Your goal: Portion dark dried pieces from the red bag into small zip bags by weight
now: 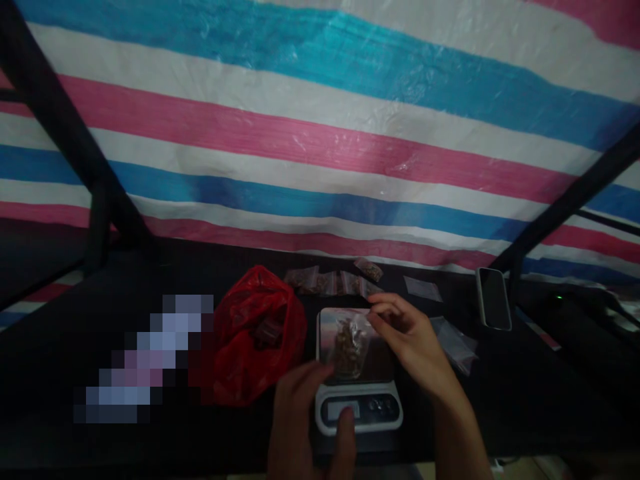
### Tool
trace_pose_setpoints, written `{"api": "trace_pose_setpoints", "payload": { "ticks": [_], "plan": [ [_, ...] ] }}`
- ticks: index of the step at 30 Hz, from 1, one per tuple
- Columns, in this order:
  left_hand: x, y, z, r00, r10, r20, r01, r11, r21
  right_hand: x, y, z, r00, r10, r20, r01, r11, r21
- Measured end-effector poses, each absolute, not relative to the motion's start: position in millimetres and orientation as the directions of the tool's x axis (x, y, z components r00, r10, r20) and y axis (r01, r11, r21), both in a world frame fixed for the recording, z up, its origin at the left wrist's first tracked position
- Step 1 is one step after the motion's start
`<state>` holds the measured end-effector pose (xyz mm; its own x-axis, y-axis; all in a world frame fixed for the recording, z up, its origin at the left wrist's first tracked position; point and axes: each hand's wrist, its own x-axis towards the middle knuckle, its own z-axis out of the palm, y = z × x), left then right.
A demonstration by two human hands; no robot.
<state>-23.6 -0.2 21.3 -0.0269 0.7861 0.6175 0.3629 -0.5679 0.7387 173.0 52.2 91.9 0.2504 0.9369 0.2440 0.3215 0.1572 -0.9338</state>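
**On the scale: small bag sitting on the platform, both hands in**

At 6 o'clock of the dark table (500, 400) I see the digital kitchen scale (358, 393). Clear zip bag (350, 341) of brown bits lies on its platform. Right hand (407, 337), palm down, pinches the bag's top edge. Left hand (305, 417), fingers loosely curled, thumb on the scale's display. Risk: the pinch loads the platform and skews the reading. Red plastic bag (255, 333) at 9 o'clock, phone (493, 298) at 2.
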Motion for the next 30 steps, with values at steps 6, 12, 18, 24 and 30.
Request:
{"api": "trace_pose_setpoints", "payload": {
  "ticks": [6,12,18,24,30],
  "plan": [
    [-21.7,18.7,34.4,-0.058,0.951,0.303,0.227,-0.283,0.932,112.3,33.4,130.3,-0.014,0.963,0.268,0.279,0.261,-0.924],
    [-37.5,33.8,56.4,-0.212,0.975,0.065,-0.189,-0.106,0.976,67.6,46.0,133.6,-0.171,0.957,0.233,0.203,0.265,-0.943],
    [-86.3,53.5,74.1,-0.51,0.847,0.149,-0.035,-0.193,0.98,49.2,85.5,98.9,-0.045,0.96,0.276,0.612,0.245,-0.752],
    [-128.6,73.0,57.3,-0.438,0.893,0.103,0.114,-0.058,0.992,34.3,97.5,76.7,-0.117,0.966,0.232,0.815,0.227,-0.534],
    [-142.0,76.5,44.7,-0.223,0.974,-0.027,0.056,0.04,0.998,21.7,106.0,72.6,-0.131,0.961,0.243,0.789,0.249,-0.562]
  ]
}}
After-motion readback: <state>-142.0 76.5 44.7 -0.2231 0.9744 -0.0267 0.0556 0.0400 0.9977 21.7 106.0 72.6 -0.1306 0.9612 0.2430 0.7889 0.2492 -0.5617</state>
